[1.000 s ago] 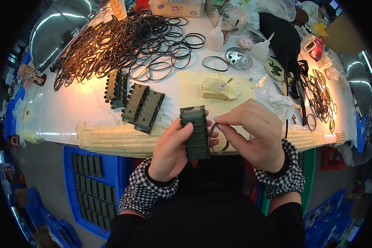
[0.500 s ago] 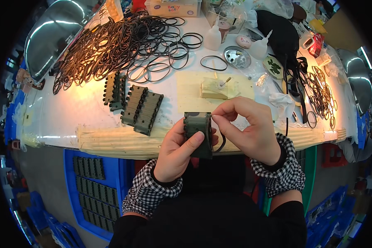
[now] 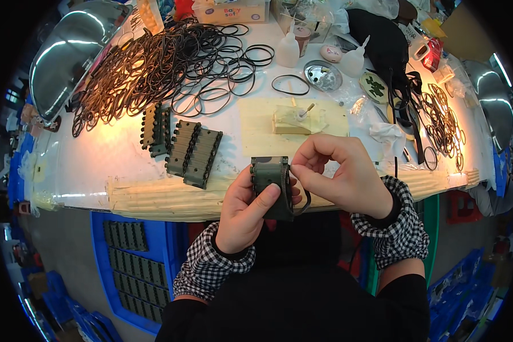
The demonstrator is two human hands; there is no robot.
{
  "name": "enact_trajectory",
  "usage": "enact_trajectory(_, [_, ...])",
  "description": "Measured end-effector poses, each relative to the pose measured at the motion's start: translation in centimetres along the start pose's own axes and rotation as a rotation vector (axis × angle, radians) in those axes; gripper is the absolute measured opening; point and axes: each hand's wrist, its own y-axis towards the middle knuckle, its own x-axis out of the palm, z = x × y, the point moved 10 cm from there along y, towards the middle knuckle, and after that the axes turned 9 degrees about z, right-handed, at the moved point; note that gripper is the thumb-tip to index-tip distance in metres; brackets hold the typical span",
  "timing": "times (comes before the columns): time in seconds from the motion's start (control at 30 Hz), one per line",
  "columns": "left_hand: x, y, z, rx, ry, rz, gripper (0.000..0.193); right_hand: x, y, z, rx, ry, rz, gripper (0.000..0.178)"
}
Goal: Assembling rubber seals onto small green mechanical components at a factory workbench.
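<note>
My left hand [image 3: 242, 214] grips a dark green, camouflage-patterned ribbed plastic part [image 3: 268, 171] above the table's near edge, thumb across its face. Along the part's right edge runs a thin black rubber band [image 3: 308, 200], its slack end bowing out below. My right hand [image 3: 345, 174] is closed in a pinch at the upper right corner of the part; whatever sits between the fingertips, apparently the band, is mostly hidden. To the left, similar green ribbed parts [image 3: 203, 157] lie on the table, with more [image 3: 151, 128] behind them.
A tangle of black rubber bands [image 3: 154, 62] covers the back left. Ahead stand a taped block [image 3: 285, 125], a metal dish [image 3: 323, 76] and white squeeze bottles [image 3: 288, 52]. More bands [image 3: 442, 128] lie right. Below, a blue crate [image 3: 104, 259] holds rows of green parts.
My right hand has shifted slightly right, and its pinch sits a little lower beside the part. The left hand keeps its hold. The whole view has moved slightly.
</note>
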Motion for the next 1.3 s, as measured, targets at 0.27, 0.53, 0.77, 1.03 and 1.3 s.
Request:
enact_trajectory(0.27, [0.8, -0.2, -0.5, 0.010, -0.159, -0.003, 0.032, 1.1, -0.1, 2.3, 0.189, 0.227, -0.067, 0.011])
enact_trajectory(0.53, [-0.2, -0.1, -0.5, 0.010, -0.093, 0.133, 0.024, 2.1, -0.5, 1.4, 0.100, 0.099, -0.063, 0.011])
enact_trajectory(0.77, [-1.4, 0.4, -1.6, -0.076, -0.202, 0.163, 0.022, 2.6, -0.7, 1.8, 0.111, 0.077, -0.049, 0.011])
enact_trajectory(1.03, [-1.2, 0.4, -1.3, -0.067, -0.188, 0.185, 0.019, 2.9, -0.6, 1.7, 0.143, 0.077, -0.091, 0.009])
enact_trajectory(1.3, [-2.2, 0.8, -1.0, 0.032, -0.167, 0.185, 0.033, 2.9, -0.7, 0.9, 0.016, 0.018, -0.069, 0.013])
